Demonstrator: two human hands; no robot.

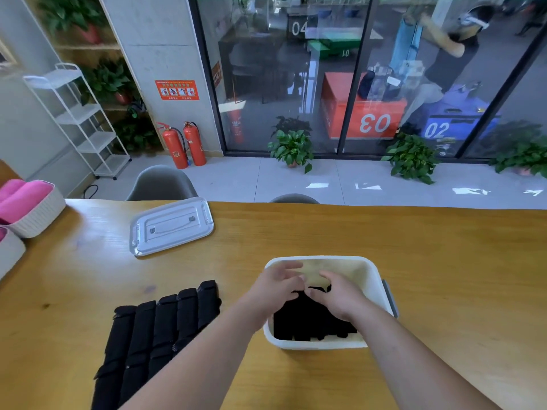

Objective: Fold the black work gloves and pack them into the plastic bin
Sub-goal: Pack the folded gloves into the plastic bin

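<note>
Both hands are in the plastic bin (319, 344), which sits on the table (444, 261) toward its near edge, a little right of centre. The bin's near half is packed with folded gloves (307, 324), a dark block against the near wall, and the far half shows bare pale floor. The left hand (278, 284) comes in over the left rim with fingers spread wide and loose, its thumb down at the top of the black stack. The right hand (334, 294) lies over the far end of the same stack with fingers bent downward; the picture blurs here, so I cannot tell whether it pinches cloth or only presses it. Left of the bin, along the near edge, a row of black gloves (159, 327) lies flat side by side, cuffs pointing away. Further back on the left, the lid (171, 226) rests flat near the far edge. At the table's left edge a white basket (38, 217) holds pink cloths (23, 196). A grey chair (161, 183) stands beyond the far edge.
</note>
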